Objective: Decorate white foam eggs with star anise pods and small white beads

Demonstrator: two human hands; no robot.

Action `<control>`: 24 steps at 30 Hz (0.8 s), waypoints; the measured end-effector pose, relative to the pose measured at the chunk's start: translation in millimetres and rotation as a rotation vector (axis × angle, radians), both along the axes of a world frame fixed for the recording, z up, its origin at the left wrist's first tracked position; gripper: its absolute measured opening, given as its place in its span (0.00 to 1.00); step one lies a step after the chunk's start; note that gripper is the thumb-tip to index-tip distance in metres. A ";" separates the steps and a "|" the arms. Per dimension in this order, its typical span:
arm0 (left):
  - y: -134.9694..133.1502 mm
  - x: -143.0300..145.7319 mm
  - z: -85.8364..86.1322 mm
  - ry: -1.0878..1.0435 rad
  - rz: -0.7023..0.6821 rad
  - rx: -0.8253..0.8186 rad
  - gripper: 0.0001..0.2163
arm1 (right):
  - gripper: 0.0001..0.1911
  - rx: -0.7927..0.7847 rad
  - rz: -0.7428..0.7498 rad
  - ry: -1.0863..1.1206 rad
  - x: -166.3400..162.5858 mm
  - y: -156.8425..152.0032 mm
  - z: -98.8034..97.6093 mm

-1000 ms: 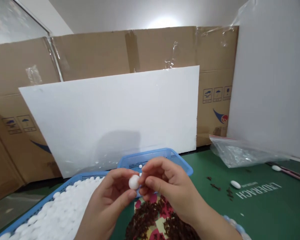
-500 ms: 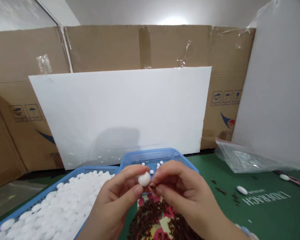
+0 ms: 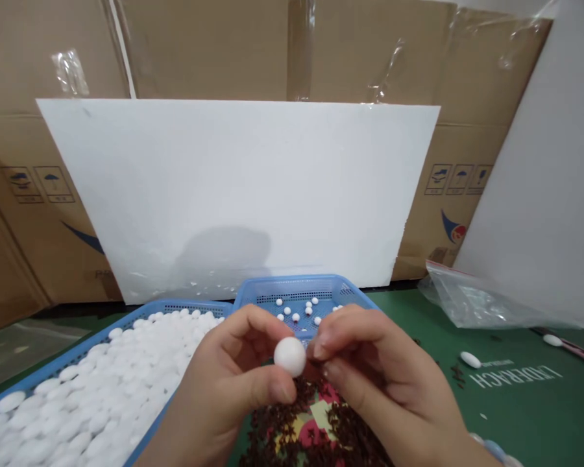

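Note:
Between the thumb and index finger of my left hand (image 3: pixel 243 376) is a smooth white foam egg (image 3: pixel 290 357), seen nearly end-on and looking round. Close to its right side is my right hand (image 3: pixel 374 376), its fingertips pinched on a small dark brown piece, mostly hidden and blurred. Below both hands lies a pile of small dark brown pieces (image 3: pixel 355 431) on a red, yellow and green patterned surface (image 3: pixel 310 433). A blue basket (image 3: pixel 168 305) full of white foam eggs (image 3: pixel 97 389) stands to the left.
Behind my hands, a second blue basket (image 3: pixel 292 283) holds several white eggs, some with dark bits attached. On the green tabletop (image 3: pixel 516 415) lie a loose egg (image 3: pixel 470 359), brown pieces (image 3: pixel 457 375), a plastic bag (image 3: pixel 486 301) and a pinkish stick-like tool (image 3: pixel 581 357). A white board (image 3: pixel 243 188) leans against cardboard.
The view has tilted down, showing more of the far basket's contents. My left hand has turned the egg slightly, and my right fingertips are a little farther from it.

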State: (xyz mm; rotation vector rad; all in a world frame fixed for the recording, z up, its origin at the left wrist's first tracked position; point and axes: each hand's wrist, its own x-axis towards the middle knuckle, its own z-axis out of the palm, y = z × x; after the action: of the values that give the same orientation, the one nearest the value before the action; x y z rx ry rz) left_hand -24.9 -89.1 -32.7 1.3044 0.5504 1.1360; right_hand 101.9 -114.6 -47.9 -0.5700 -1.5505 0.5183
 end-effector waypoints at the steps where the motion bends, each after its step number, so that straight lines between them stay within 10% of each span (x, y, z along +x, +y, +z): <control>1: -0.2 -0.2 -0.2 0.004 -0.020 -0.002 0.09 | 0.12 -0.009 0.013 -0.006 0.0 -0.2 0.6; 24: 5.5 3.2 -7.9 -0.150 -0.239 -0.001 0.11 | 0.11 0.015 0.063 -0.145 -0.5 -7.6 0.0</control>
State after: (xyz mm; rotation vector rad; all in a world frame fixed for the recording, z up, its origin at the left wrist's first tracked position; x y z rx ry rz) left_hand -21.7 -83.6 -40.6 1.2363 0.2763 1.0242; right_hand 101.4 -122.2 -47.9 -0.5586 -1.7131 0.5221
